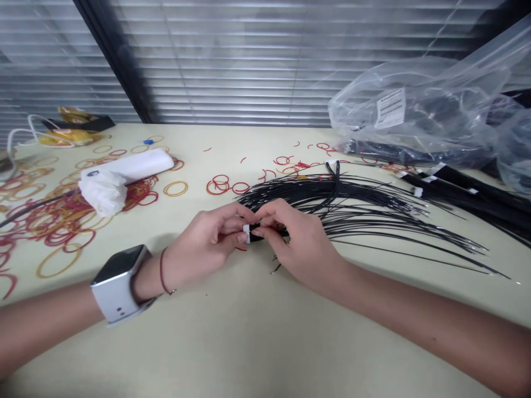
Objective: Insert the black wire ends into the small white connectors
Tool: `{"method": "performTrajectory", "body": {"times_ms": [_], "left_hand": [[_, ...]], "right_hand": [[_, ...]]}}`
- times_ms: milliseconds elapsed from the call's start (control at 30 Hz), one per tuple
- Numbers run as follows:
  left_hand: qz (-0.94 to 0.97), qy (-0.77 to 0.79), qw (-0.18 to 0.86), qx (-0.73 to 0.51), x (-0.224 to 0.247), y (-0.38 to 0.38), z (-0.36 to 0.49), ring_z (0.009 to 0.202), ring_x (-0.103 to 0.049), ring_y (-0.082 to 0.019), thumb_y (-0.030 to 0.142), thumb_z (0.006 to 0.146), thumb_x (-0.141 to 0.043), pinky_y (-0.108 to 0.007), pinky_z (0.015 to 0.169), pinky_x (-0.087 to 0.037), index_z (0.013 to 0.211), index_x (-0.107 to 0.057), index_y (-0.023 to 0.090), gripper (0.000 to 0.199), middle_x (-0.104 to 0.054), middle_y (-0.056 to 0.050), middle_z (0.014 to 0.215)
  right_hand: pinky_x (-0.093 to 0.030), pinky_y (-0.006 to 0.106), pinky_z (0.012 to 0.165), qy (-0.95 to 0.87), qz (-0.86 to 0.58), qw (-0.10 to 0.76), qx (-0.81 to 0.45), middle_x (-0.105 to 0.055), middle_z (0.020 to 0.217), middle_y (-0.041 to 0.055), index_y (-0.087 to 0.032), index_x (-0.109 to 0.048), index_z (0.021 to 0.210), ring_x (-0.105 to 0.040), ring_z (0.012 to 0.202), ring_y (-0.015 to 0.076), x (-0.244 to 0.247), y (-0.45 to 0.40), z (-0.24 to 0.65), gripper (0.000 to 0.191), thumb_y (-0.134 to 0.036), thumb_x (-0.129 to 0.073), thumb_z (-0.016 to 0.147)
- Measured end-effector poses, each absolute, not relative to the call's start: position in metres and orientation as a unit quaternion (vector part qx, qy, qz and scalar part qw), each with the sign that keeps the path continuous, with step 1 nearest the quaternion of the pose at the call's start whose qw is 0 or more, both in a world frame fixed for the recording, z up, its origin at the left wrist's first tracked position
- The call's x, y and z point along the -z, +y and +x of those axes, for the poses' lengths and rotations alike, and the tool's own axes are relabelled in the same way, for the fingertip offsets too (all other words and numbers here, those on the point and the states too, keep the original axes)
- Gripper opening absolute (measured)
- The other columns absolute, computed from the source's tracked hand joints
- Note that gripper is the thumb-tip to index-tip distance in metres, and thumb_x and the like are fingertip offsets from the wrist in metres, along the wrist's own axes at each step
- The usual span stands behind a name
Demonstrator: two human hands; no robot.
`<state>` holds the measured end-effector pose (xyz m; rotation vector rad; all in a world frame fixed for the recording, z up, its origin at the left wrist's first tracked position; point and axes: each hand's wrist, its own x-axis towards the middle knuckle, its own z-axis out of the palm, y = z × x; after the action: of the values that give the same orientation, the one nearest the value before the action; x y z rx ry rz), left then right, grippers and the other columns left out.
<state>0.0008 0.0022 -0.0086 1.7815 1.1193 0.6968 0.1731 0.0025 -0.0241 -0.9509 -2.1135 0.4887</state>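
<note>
At the middle of the table, my left hand (207, 235) pinches a small white connector (247, 234) between thumb and fingertips. Black cable runs from the connector into the fingers of my right hand (305, 237), which are closed on it right beside the connector. Behind and to the right of that hand spreads a bundle of thin black wires (365, 196) with shiny metal tips. A darker loop of cable with a white connector (332, 162) on its end crosses the bundle. My fingers hide part of the held cable.
Red and yellow rubber bands (136, 190) are strewn over the left side, around a white cylindrical object (149, 164) and crumpled white tissue (103, 190). Clear plastic bags (431, 110) and more black cables (468, 193) lie at the right. Window blinds (232, 61) stand behind the table (232, 337).
</note>
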Motion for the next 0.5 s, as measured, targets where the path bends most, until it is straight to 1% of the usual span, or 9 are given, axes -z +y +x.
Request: {"method": "performTrajectory", "body": {"times_ms": [133, 267, 400, 500], "left_hand": [[0.745, 0.444, 0.419, -0.269, 0.0071, 0.0001, 0.0017, 0.069, -0.057, -0.011, 0.013, 0.078, -0.046, -0.02, 0.063, -0.047, 0.092, -0.05, 0.02, 0.016, -0.061, 0.0, 0.082], [0.723, 0.438, 0.46, -0.271, 0.0055, 0.0011, 0.0025, 0.069, -0.056, -0.012, 0.014, 0.078, -0.047, -0.023, 0.065, -0.046, 0.095, -0.048, 0.019, 0.018, -0.061, -0.002, 0.081], [0.689, 0.418, 0.515, -0.292, 0.0035, 0.0036, 0.003, 0.067, -0.054, -0.01, 0.012, 0.077, -0.048, -0.021, 0.064, -0.045, 0.096, -0.048, 0.016, 0.019, -0.059, -0.003, 0.078], [0.67, 0.425, 0.514, -0.326, 0.0007, 0.0044, 0.0017, 0.065, -0.052, -0.009, 0.015, 0.077, -0.049, -0.018, 0.057, -0.045, 0.097, -0.046, 0.016, 0.02, -0.057, -0.002, 0.076]], "right_hand": [[-0.039, 0.02, 0.066, -0.845, -0.336, 0.396, -0.13, -0.056, 0.08, 0.0005, -0.017, -0.046, 0.088, -0.051, 0.076, 0.0099, 0.0281, 0.0022, 0.1729, 0.013, -0.008, -0.04, 0.08], [-0.038, 0.023, 0.066, -0.857, -0.319, 0.389, -0.108, -0.054, 0.08, 0.0022, -0.017, -0.047, 0.087, -0.048, 0.075, 0.0117, 0.03, 0.0031, 0.1725, 0.014, -0.008, -0.038, 0.08], [-0.037, 0.027, 0.069, -0.876, -0.321, 0.353, -0.07, -0.053, 0.081, 0.0052, -0.014, -0.049, 0.089, -0.045, 0.077, 0.0142, 0.0283, 0.0028, 0.1732, 0.019, -0.006, -0.034, 0.08], [-0.037, 0.031, 0.073, -0.875, -0.332, 0.353, -0.007, -0.052, 0.09, 0.0095, -0.011, -0.051, 0.093, -0.045, 0.083, 0.0173, 0.0244, 0.0012, 0.1752, 0.02, -0.01, -0.036, 0.08]]}}
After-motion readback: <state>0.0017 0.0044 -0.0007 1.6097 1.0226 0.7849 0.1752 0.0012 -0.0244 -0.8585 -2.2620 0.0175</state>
